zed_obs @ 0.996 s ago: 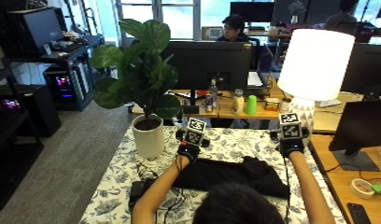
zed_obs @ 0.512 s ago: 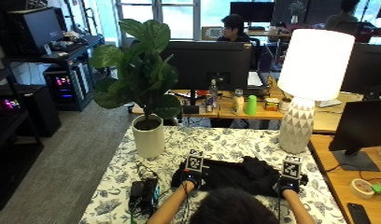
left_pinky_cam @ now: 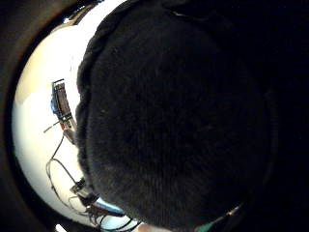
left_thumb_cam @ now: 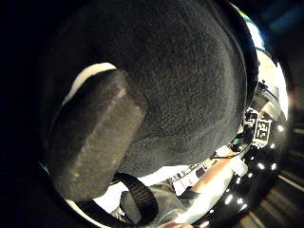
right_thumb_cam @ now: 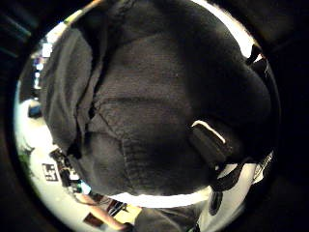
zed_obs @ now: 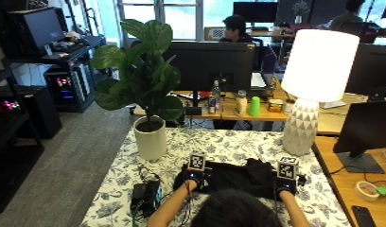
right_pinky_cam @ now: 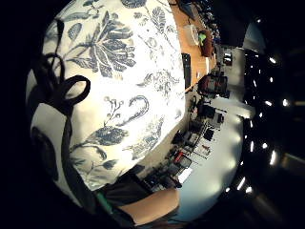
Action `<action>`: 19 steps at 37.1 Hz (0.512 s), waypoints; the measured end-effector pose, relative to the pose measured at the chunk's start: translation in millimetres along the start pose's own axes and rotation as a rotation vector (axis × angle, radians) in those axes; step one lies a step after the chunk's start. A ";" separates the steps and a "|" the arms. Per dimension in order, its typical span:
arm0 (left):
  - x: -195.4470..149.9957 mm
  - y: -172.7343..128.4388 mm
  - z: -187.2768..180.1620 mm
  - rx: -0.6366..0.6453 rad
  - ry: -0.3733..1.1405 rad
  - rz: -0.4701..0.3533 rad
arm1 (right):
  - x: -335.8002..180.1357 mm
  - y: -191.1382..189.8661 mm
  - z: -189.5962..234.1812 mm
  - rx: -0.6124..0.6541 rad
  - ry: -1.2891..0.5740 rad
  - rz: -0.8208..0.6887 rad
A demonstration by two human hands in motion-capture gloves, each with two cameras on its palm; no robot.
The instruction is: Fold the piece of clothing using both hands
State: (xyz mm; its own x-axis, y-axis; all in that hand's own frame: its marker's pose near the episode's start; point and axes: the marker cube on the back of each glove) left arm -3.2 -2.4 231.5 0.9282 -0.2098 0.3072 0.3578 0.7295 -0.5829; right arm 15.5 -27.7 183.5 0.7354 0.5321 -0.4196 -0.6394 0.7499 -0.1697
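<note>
Black knit fabric, the piece of clothing point(zed_obs: 243, 176), lies bunched on the floral-patterned cloth point(zed_obs: 231, 144) covering the worktop, just in front of the person's head, between a potted plant point(zed_obs: 149, 94) and a white lamp point(zed_obs: 309, 90). The left hand point(zed_obs: 192, 178) sits at the garment's left edge and the right hand point(zed_obs: 285, 184) at its right edge, well apart with the cloth between them. The left thumb-side palm view shows a gloved thumb point(left_thumb_cam: 92, 140) pressed against the knit, so that hand appears to pinch it. The right thumb-side view is filled with folded knit point(right_thumb_cam: 145, 121) and part of a gloved finger point(right_thumb_cam: 210, 142) against it, which suggests a hold there too, though less plainly. The fold looks mid-way: an edge seems gathered toward the person. Next, both hands would need to lay it flat and smooth the crease.
</note>
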 end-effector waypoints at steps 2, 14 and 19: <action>0.2 3.5 -7.7 -0.029 -0.023 0.014 | -6.2 -4.8 4.3 -0.072 0.002 -0.044; -29.6 36.1 -100.6 0.060 0.034 0.052 | -51.0 -78.9 -59.7 -0.186 -0.189 -0.229; -37.3 51.6 -134.8 0.190 0.063 0.096 | -78.4 -35.3 -133.7 -0.137 -0.208 -0.331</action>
State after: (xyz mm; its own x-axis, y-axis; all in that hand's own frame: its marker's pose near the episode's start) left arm -5.7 -44.7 88.5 0.9638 -0.1689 0.2063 0.2472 0.8564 -0.4533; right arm -49.6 -148.4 103.1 0.9269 0.3499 -0.1361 -0.3748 0.8418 -0.3885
